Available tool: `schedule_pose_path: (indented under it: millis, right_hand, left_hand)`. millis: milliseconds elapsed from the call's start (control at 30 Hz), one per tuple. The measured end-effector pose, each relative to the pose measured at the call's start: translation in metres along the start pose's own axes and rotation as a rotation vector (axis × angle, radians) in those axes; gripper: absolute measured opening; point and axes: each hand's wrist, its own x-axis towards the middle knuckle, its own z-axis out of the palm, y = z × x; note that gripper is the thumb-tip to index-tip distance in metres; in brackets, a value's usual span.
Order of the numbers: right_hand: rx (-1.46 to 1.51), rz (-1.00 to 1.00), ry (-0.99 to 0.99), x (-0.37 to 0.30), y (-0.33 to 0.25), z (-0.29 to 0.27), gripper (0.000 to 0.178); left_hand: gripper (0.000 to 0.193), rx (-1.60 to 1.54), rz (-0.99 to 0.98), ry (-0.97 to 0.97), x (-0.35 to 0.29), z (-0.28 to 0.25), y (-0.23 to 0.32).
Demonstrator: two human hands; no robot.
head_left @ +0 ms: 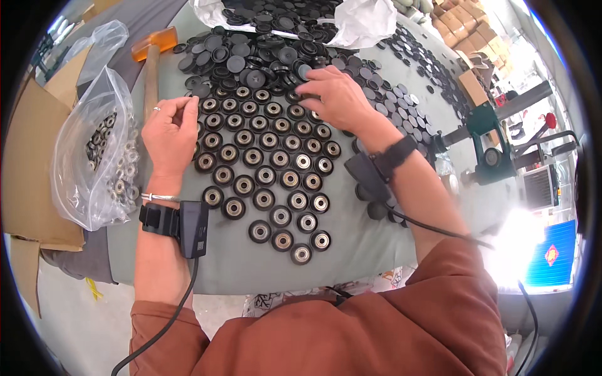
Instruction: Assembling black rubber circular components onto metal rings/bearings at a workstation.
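Note:
Many black wheels with metal ball bearings in their centres (264, 176) lie side by side across the grey-green table (163, 250). My left hand (170, 135) is at the left edge of this group, thumb and forefinger pinched together; whatever is between them is too small to make out. Behind the wheels rises a heap of loose black round caps (236, 64). My right hand (338, 97) reaches over the near side of the heap. Its fingers are stretched out and apart, with the tips beside a grey-topped cap (304, 71).
At left, a clear plastic bag (75, 169) of small bearings leans by an open cardboard box (37, 150). An orange-headed mallet (155, 44) lies behind my left hand. A white sack (364, 24) of caps stands at the back. A green hand press (492, 147) is at right.

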Motion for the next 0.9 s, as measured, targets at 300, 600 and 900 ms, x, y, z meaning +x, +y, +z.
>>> schedule_pose_path:
  millis: [300, 600, 900]
  right_hand:
    - [-0.145, 0.382, 0.150, -0.004, 0.056, -0.013, 0.021]
    - [0.155, 0.274, -0.078, 0.008, 0.011, -0.011, 0.028]
    - [0.206, 0.179, -0.188, 0.008, 0.017, -0.001, 0.018]
  left_hand:
    - [0.009, -0.017, -0.036, 0.023, 0.002, 0.006, -0.007]
    - [0.010, -0.005, -0.086, 0.058, 0.007, 0.011, -0.009]
    - [0.009, -0.012, -0.098, 0.028, 0.008, 0.012, -0.008]
